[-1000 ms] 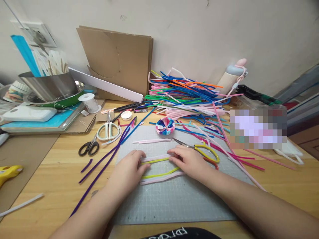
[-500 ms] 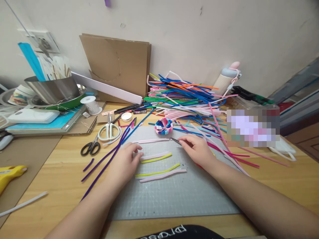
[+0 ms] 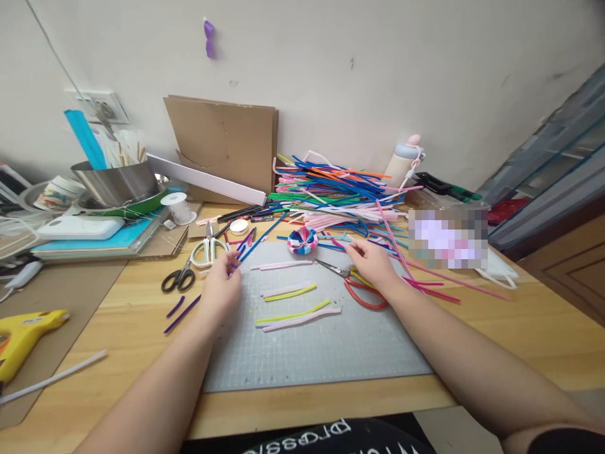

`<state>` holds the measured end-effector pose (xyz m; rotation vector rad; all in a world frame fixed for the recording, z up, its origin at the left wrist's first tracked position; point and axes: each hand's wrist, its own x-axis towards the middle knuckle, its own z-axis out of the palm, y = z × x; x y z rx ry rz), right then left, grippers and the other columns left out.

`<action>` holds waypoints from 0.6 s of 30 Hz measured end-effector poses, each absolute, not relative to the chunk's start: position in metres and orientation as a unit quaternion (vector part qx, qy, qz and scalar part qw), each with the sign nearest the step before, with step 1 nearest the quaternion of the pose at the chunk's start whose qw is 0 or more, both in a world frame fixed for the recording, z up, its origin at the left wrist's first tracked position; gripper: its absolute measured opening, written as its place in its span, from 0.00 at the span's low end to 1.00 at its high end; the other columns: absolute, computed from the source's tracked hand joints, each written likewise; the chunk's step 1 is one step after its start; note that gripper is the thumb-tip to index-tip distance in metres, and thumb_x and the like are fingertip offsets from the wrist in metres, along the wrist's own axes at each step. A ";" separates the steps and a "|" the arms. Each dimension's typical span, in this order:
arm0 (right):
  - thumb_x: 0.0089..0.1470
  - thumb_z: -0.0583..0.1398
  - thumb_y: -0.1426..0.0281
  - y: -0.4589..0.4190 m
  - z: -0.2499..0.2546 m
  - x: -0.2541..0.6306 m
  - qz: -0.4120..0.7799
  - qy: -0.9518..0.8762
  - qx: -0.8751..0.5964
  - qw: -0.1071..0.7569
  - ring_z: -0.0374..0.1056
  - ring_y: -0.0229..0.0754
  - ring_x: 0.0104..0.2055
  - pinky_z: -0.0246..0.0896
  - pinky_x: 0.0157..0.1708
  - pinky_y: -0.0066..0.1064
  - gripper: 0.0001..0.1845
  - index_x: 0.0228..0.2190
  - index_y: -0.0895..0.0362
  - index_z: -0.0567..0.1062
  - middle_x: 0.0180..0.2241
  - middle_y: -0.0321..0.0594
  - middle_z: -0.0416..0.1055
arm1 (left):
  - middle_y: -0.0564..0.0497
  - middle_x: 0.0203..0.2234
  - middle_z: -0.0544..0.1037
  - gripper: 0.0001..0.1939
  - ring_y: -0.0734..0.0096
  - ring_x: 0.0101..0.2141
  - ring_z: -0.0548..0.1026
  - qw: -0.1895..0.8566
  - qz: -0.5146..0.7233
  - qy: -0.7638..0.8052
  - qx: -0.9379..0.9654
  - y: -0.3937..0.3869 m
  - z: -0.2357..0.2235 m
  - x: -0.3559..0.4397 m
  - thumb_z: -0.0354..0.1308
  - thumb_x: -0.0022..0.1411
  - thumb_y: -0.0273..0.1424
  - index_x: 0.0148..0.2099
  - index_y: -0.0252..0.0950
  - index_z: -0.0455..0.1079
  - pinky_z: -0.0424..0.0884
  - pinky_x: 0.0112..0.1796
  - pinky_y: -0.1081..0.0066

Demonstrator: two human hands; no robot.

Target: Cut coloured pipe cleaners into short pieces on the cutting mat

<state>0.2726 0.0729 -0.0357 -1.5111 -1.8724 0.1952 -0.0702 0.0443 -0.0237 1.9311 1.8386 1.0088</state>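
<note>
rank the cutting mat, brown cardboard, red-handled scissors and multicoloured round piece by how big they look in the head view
Largest to smallest:
1. cutting mat
2. brown cardboard
3. red-handled scissors, partly hidden by the right hand
4. multicoloured round piece

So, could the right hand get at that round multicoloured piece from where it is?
Probably yes: the right hand is close by, and only thin, low stems lie between it and the round multicoloured piece.

Wooden table (image 3: 127, 334) beneath gray mat (image 3: 321, 356), purple strips (image 3: 183, 314)
</note>
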 end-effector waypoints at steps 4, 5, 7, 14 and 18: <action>0.55 0.55 0.67 0.068 -0.034 0.263 0.086 -0.807 -0.489 0.321 0.67 0.43 0.37 0.60 0.38 0.33 0.08 0.31 0.55 0.74 0.33 0.40 0.73 | 0.46 0.47 0.74 0.15 0.59 0.50 0.68 0.116 0.295 0.577 0.753 0.045 -0.030 -0.067 0.50 0.57 0.29 0.45 0.38 0.72 0.60 0.52 0.58; 0.55 0.56 0.68 0.067 -0.033 0.260 0.089 -0.825 -0.464 0.311 0.67 0.44 0.40 0.59 0.42 0.35 0.08 0.32 0.55 0.75 0.35 0.41 0.73 | 0.47 0.50 0.73 0.16 0.58 0.52 0.66 0.111 0.280 0.563 0.770 0.045 -0.031 -0.066 0.50 0.58 0.29 0.47 0.39 0.72 0.57 0.54 0.57; 0.55 0.56 0.69 0.063 -0.032 0.255 0.094 -0.850 -0.427 0.295 0.67 0.45 0.43 0.58 0.46 0.37 0.08 0.34 0.54 0.76 0.38 0.41 0.73 | 0.48 0.53 0.71 0.17 0.58 0.54 0.65 0.107 0.253 0.541 0.795 0.043 -0.034 -0.063 0.49 0.61 0.30 0.51 0.42 0.70 0.54 0.55 0.54; 0.56 0.57 0.70 0.057 -0.036 0.249 0.099 -0.883 -0.382 0.256 0.66 0.46 0.49 0.57 0.50 0.42 0.11 0.39 0.53 0.76 0.45 0.42 0.73 | 0.53 0.55 0.70 0.19 0.63 0.56 0.64 0.112 0.181 0.485 0.848 0.038 -0.033 -0.058 0.47 0.63 0.29 0.54 0.47 0.67 0.52 0.56 0.53; 0.56 0.56 0.71 0.058 -0.038 0.250 0.099 -0.893 -0.374 0.230 0.64 0.47 0.52 0.56 0.52 0.43 0.13 0.42 0.52 0.76 0.48 0.42 0.71 | 0.52 0.55 0.69 0.19 0.64 0.57 0.63 0.108 0.168 0.469 0.860 0.036 -0.031 -0.058 0.46 0.64 0.29 0.55 0.47 0.66 0.52 0.55 0.54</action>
